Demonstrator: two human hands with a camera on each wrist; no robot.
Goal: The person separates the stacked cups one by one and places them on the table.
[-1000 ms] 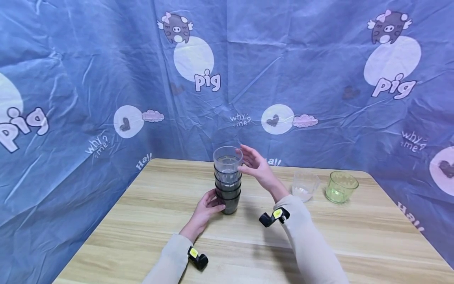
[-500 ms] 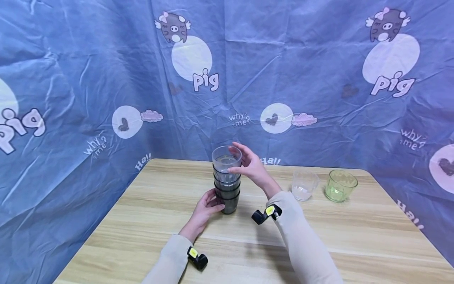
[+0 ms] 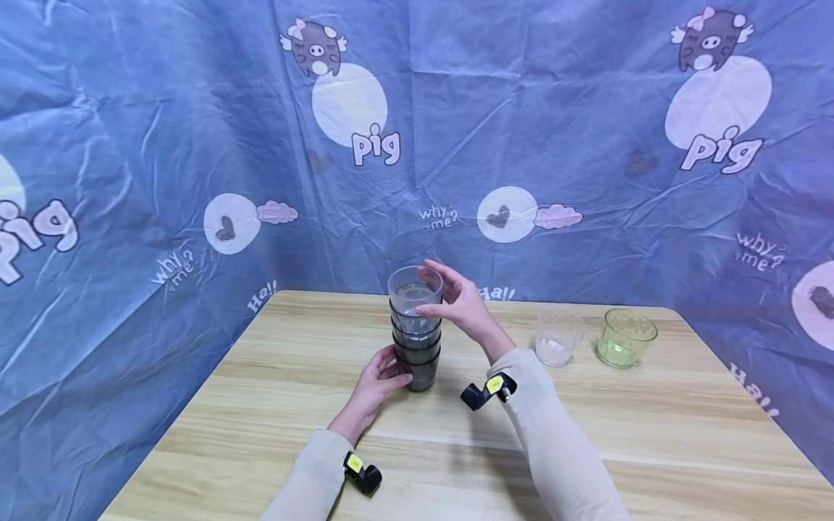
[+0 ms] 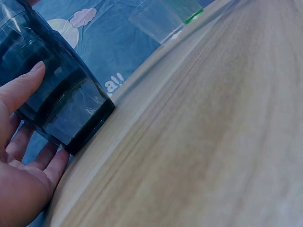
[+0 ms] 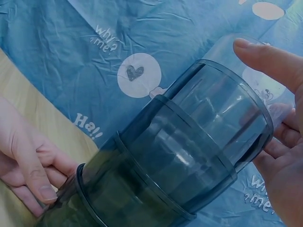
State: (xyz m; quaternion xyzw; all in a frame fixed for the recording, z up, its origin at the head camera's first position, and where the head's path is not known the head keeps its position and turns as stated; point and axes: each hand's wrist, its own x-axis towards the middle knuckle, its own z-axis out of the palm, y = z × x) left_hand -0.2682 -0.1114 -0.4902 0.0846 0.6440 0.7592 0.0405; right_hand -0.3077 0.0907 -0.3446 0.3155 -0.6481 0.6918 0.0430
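Observation:
A stack of several nested tumblers stands upright on the wooden table, smoky grey ones (image 3: 417,352) below and a clear cup (image 3: 405,299) on top. At the base, my left hand (image 3: 374,385) holds the lowest grey tumbler (image 4: 71,109), thumb on the near side and fingers round behind it. Up at the top, my right hand (image 3: 461,302) grips the clear cup from the right, thumb in front, other fingers on the far side. In the right wrist view the clear cup (image 5: 222,47) sits inside the uppermost grey tumbler (image 5: 222,104).
To the right on the table (image 3: 260,427) stand another clear cup (image 3: 557,344) and a green cup (image 3: 622,340), side by side. A blue printed curtain (image 3: 456,108) hangs behind the table and along its sides.
My right hand has moved left from beside the stack and closed its fingers round the top clear cup. The left hand stays at the base, and the stack stands where it was.

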